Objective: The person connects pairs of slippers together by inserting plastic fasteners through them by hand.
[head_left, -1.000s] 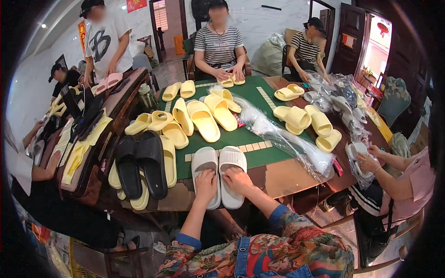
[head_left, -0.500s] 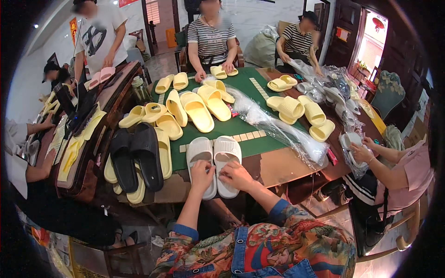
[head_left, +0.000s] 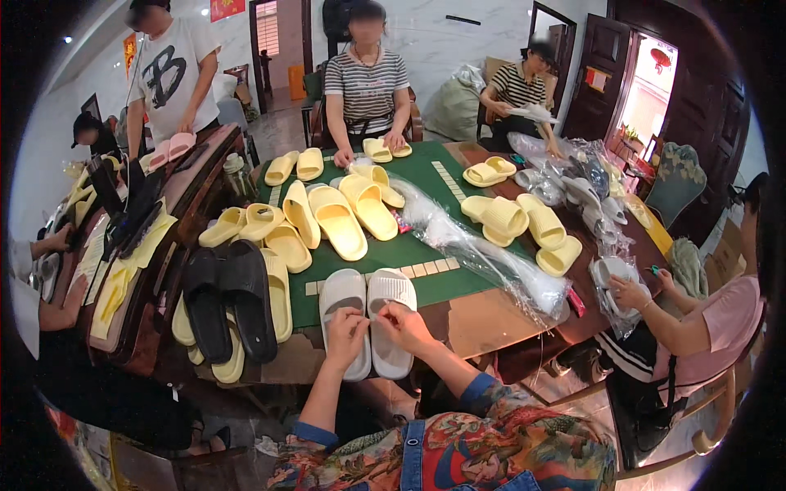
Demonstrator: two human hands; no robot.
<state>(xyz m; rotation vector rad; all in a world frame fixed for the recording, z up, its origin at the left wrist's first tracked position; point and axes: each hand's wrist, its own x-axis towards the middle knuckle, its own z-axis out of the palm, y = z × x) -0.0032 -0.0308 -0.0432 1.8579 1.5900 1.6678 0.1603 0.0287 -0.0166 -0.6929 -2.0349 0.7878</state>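
Ribbed, round-toed pale-grey slippers (head_left: pixel 390 288), left hand (head_left: pixel 347 338) and right hand (head_left: pixel 403 329) curled over them, any grip unclear

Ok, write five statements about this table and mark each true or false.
1. The left hand and right hand are over the grey slippers. True.
2. The black slippers lie right of the grey pair. False: the black slippers lie to its left.
3. Part of the table top is green. True.
4. Every yellow slipper lies left of the clear plastic. False: yellow slippers lie on both sides of the clear plastic.
5. The person opposite wears a striped shirt. True.
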